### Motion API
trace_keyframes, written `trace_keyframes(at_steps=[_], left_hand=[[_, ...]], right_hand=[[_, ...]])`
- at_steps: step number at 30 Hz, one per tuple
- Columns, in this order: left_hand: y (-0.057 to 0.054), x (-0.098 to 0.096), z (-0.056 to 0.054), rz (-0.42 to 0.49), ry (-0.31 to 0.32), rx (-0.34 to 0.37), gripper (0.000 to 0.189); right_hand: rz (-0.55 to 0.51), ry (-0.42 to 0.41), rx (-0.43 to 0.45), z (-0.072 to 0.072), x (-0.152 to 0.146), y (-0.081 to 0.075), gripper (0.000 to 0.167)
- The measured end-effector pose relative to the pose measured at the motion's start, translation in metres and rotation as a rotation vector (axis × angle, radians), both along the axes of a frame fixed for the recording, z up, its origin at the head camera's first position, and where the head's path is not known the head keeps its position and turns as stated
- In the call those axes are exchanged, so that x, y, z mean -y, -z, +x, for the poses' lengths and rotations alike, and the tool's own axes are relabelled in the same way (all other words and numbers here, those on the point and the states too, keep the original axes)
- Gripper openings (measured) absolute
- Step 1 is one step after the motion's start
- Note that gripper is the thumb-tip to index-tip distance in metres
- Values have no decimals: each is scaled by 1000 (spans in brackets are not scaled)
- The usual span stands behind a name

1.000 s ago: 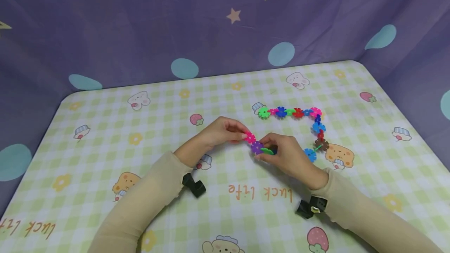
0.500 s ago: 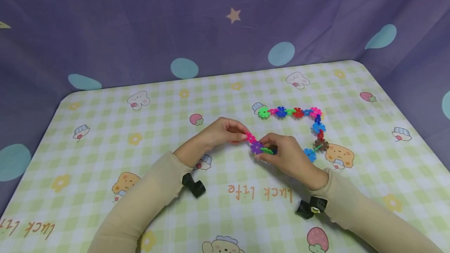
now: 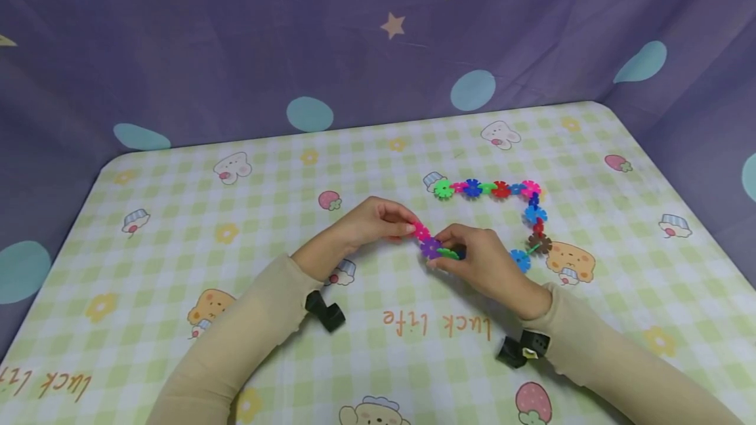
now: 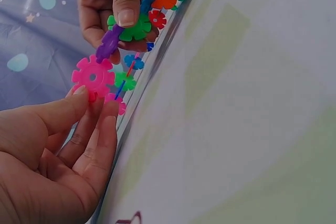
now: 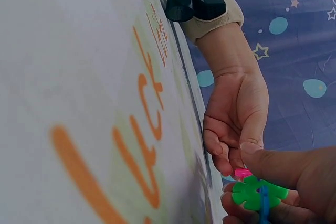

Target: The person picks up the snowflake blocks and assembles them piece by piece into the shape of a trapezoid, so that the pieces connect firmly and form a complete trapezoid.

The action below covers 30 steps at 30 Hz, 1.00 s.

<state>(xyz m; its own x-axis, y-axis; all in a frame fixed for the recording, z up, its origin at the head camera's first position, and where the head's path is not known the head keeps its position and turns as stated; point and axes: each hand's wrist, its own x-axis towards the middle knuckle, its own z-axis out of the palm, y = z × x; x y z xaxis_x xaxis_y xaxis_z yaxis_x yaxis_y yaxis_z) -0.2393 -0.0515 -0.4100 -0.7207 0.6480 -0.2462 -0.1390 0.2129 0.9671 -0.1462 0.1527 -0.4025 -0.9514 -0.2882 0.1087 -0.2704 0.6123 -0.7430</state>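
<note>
My left hand (image 3: 378, 222) pinches a pink snowflake building disc (image 4: 93, 78) between thumb and fingertips, just above the table. A purple snowflake disc (image 4: 108, 44) is joined to the pink one and stands edge-on in the left wrist view. On the purple disc's other side sits a green snowflake disc (image 4: 135, 29), and my right hand (image 3: 487, 261) grips the chain there with thumb and fingers. Beyond the green disc, a blue disc (image 3: 521, 260) shows past my right hand. The links between are partly hidden by that hand.
The rest of the chain lies on the table, with a brown disc (image 3: 540, 243) at one bend, a pink disc (image 3: 531, 189) at another, and a light green disc (image 3: 443, 189) at its far end. A checked cloth (image 3: 283, 202) covers the table; a purple curtain (image 3: 236, 38) hangs behind.
</note>
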Motion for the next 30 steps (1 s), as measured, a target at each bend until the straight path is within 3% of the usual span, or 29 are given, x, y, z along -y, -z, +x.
trace_keyframes(at_steps=[11,30], left_hand=[[-3,0,0,-35,-57,26,20],[-2,0,-1,-16,-46,35,18]], right_hand=[[14,7,-3,0,0,0,25],[18,32,-30,-2,-1,4,24]])
